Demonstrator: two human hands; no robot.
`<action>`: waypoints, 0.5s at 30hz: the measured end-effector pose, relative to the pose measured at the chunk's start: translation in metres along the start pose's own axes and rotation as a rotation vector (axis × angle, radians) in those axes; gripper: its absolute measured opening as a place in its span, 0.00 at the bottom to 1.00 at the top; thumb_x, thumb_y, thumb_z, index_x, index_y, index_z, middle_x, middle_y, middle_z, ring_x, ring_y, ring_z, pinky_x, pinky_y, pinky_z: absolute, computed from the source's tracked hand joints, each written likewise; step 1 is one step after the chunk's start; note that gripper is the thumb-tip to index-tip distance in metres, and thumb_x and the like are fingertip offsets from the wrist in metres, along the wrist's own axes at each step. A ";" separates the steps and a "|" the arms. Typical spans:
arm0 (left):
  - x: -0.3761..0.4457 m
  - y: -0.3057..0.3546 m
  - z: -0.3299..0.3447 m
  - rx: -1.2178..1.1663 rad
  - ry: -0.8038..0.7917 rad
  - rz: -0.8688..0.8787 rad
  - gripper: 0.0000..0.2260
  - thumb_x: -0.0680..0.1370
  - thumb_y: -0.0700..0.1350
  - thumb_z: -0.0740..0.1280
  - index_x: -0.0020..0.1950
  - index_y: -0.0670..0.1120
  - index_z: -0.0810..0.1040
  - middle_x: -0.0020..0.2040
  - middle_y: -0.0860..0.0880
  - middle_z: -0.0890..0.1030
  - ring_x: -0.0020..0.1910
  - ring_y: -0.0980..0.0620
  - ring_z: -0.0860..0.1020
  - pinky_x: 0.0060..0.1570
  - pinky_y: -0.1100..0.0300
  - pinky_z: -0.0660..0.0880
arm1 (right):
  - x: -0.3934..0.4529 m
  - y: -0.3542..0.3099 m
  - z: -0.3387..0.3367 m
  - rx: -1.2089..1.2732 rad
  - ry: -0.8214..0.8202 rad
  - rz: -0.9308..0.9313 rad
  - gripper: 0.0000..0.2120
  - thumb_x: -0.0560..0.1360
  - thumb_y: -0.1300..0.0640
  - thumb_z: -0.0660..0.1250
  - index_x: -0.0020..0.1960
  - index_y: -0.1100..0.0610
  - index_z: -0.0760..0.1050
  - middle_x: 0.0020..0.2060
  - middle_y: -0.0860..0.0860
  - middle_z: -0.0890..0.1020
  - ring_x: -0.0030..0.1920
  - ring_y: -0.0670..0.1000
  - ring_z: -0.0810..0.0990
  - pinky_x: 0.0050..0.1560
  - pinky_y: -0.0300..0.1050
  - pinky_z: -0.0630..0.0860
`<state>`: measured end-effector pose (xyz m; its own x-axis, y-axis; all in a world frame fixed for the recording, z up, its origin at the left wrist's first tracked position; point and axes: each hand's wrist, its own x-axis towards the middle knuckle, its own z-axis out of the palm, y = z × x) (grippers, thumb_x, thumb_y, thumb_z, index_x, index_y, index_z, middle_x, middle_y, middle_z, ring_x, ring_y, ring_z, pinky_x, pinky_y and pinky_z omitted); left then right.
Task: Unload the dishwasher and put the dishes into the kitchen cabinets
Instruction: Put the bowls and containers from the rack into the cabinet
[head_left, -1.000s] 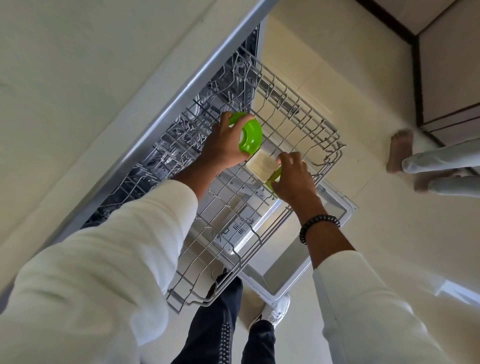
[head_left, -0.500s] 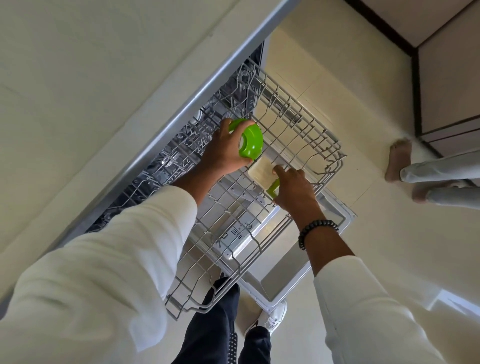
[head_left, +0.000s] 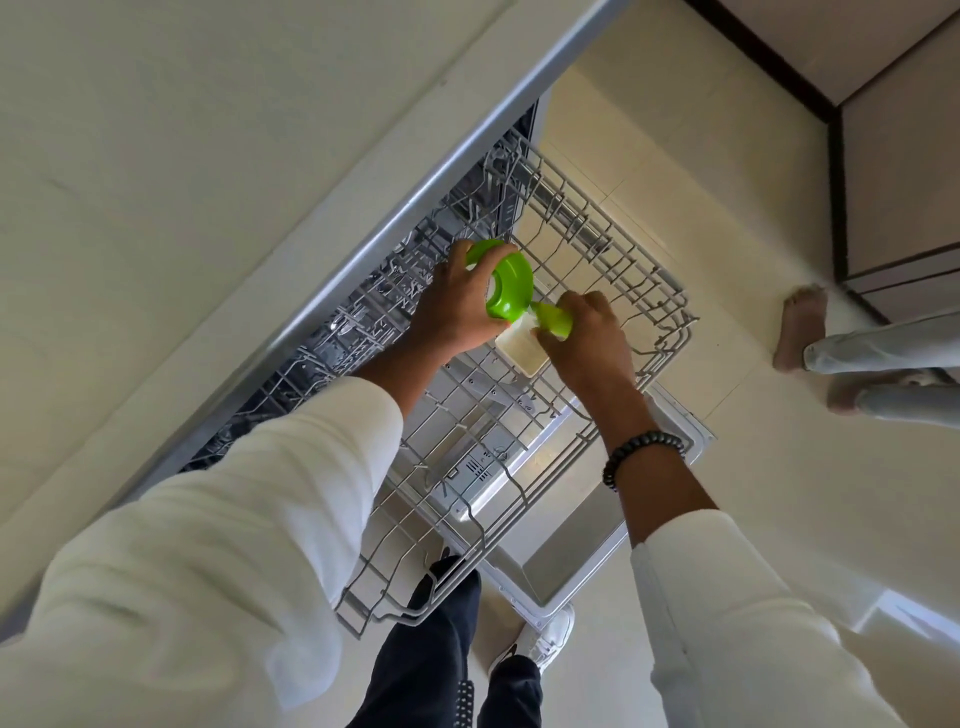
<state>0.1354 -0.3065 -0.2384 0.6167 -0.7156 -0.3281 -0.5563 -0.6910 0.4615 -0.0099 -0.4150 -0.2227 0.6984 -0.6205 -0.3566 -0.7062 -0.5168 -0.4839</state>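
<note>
Head view. Both hands found over the pulled-out wire rack (head_left: 524, 467) of the dishwasher.

Left hand (head_left: 457, 312): fingers curled round a bright green round dish (head_left: 511, 286), held tilted on edge above the rack's far half. Near side of the dish hidden by the fingers; exact kind of dish not determinable.

Right hand (head_left: 587, 338): closed in a pinch on a second green item (head_left: 556, 319), mostly covered by the fingers, shape not made out. Noted just beside a small white rectangular container (head_left: 522, 351), seated in the rack between the two hands; contact between the green item and the container not determinable. Dark beaded bracelet (head_left: 641, 457) worn on the right wrist.

Both white sleeves (head_left: 234, 519) cut off at the lower frame edge. Rack interior behind the left hand dim and cluttered with tines; contents there not legible. Open dishwasher door (head_left: 571, 540) seen below, through the rack.

Surroundings: pale countertop (head_left: 156, 182) with a metal edge strip at left, cream tiled floor (head_left: 779, 493) at right, cabinet front (head_left: 904, 156) with dark trim at upper right. A second person's bare foot (head_left: 800, 327) and pale trouser legs recorded at the right edge, cut off there. Wearer's dark trousers and white shoe (head_left: 540, 644) visible beneath the rack.
</note>
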 end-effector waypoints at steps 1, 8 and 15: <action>0.001 -0.002 -0.001 -0.022 0.013 -0.020 0.41 0.65 0.49 0.79 0.73 0.60 0.63 0.72 0.44 0.61 0.66 0.35 0.70 0.52 0.43 0.79 | -0.002 -0.003 0.006 -0.024 -0.016 -0.023 0.19 0.76 0.50 0.71 0.64 0.54 0.75 0.59 0.53 0.75 0.52 0.56 0.79 0.48 0.48 0.75; 0.004 -0.015 -0.005 -0.037 0.042 -0.037 0.42 0.64 0.52 0.79 0.72 0.63 0.61 0.71 0.44 0.63 0.65 0.35 0.71 0.51 0.41 0.79 | -0.027 0.000 0.048 -0.173 -0.078 -0.105 0.19 0.79 0.49 0.66 0.69 0.52 0.74 0.69 0.52 0.72 0.67 0.55 0.72 0.66 0.54 0.71; 0.007 -0.015 -0.003 -0.033 0.030 -0.017 0.41 0.65 0.50 0.79 0.73 0.61 0.62 0.71 0.44 0.62 0.65 0.36 0.71 0.51 0.43 0.79 | -0.004 -0.003 0.010 -0.369 -0.395 -0.171 0.35 0.70 0.58 0.72 0.75 0.49 0.64 0.71 0.52 0.66 0.68 0.56 0.70 0.64 0.53 0.73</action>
<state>0.1502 -0.3009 -0.2451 0.6426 -0.7002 -0.3111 -0.5276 -0.6988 0.4830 -0.0094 -0.4046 -0.2276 0.7466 -0.2790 -0.6040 -0.5235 -0.8066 -0.2745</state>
